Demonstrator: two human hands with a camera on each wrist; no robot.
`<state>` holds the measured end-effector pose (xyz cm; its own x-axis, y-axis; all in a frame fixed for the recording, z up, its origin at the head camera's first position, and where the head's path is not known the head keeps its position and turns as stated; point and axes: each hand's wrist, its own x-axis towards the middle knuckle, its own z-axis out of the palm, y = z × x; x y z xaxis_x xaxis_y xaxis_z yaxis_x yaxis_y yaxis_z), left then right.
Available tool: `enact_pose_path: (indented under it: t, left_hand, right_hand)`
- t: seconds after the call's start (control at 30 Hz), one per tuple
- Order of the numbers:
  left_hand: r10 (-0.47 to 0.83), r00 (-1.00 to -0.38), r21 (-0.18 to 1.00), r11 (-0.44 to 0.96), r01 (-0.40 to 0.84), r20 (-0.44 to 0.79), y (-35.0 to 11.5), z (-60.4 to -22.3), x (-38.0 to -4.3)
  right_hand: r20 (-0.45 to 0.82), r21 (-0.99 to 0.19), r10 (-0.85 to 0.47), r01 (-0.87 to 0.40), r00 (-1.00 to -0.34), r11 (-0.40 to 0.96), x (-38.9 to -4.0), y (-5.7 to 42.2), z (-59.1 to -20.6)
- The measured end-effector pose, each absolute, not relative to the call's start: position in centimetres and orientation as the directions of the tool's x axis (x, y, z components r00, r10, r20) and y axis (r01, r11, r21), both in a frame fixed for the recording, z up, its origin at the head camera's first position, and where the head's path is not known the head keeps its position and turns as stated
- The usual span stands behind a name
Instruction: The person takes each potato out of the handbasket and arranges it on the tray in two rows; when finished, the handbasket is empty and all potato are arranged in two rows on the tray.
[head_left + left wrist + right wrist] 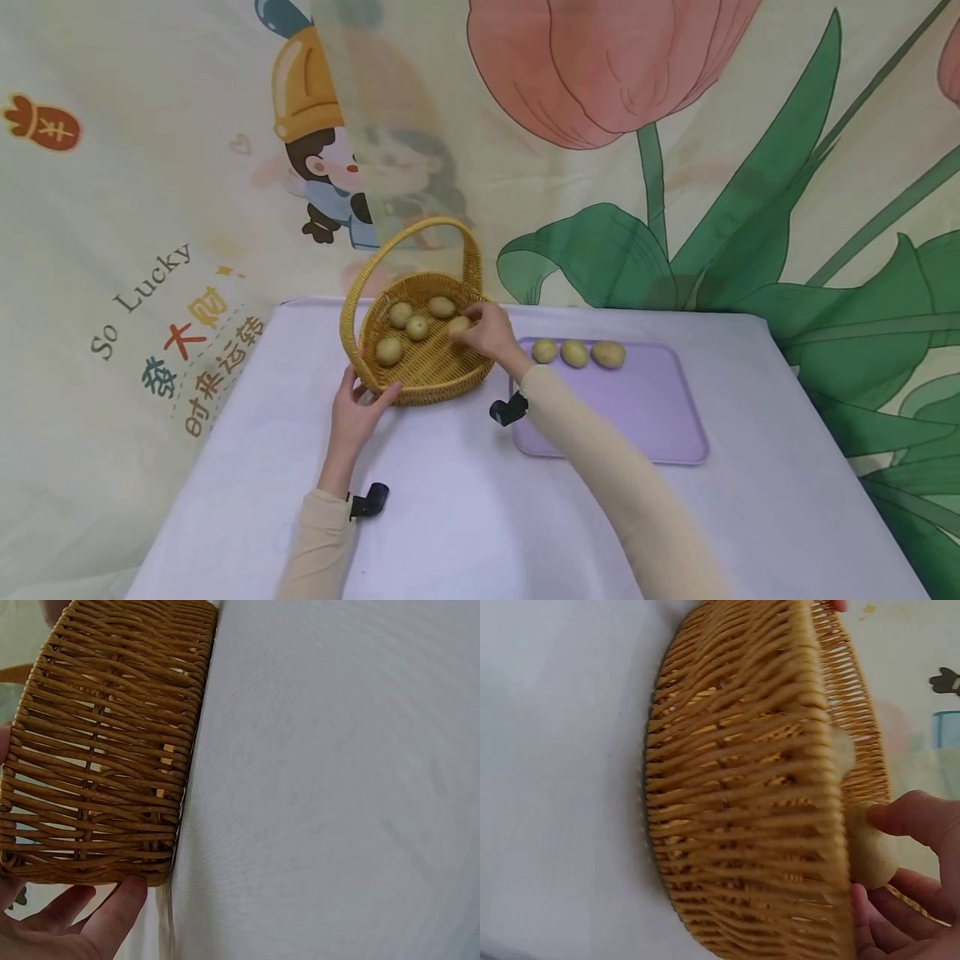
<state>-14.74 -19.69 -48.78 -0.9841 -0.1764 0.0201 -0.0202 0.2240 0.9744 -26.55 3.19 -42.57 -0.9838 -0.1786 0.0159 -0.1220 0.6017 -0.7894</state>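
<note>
Two hands, both at work. Left hand (356, 421) grips the near left rim of the one wicker basket (442, 390), thumb in front; its other fingers are partly lost behind the weave. Right hand (491, 333) pinches one potato (458, 327) inside the basket, at the right. Two pale sleeves (318, 533), each with a black wrist device (370, 500) at the cuff.

Basket count: five potatoes, the pinched one plus four loose potatoes (417, 327). One arched handle (367, 279). From the left wrist, basket wall only, contents screened; from the right wrist, a second potato half hidden by the rim.

To the right, one lilac tray (630, 417), three potatoes (574, 353) in a row along its far side; right sleeve covers part of its left end. Eight potatoes in all.

Tabletop (450, 508) under white cloth, near edge out of frame. Beyond, printed hangings: tulip (607, 67), leaves, "So Lucky" lettering (142, 300), one cartoon figure clear, another veiled.
</note>
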Motion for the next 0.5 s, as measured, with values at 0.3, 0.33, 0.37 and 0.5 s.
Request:
enact_pose_path:
  t: [0.3,0.33,0.37,0.5]
  left_hand:
    - [-0.177,-0.983,0.973,0.232,0.012,0.054,-19.9,-49.4,-14.8]
    - [-0.174,-0.983,0.973,0.231,0.01,0.052,-19.9,-49.4,-14.9]
    - [-0.173,-0.984,0.973,0.229,0.009,0.05,-19.8,-49.3,-14.8]
    - [-0.176,-0.983,0.975,0.221,0.012,0.052,-19.8,-49.2,-14.9]
  right_hand:
    - [0.083,-0.864,-0.266,-0.202,-0.96,0.461,-25.7,7.5,-40.5]
    - [0.077,-0.875,-0.271,-0.195,-0.96,0.444,-25.6,8.1,-40.3]
    - [0.07,-0.882,-0.273,-0.187,-0.959,0.433,-25.5,8.8,-40.1]
    - [0.058,-0.897,-0.259,-0.165,-0.964,0.411,-25.4,11.4,-39.8]
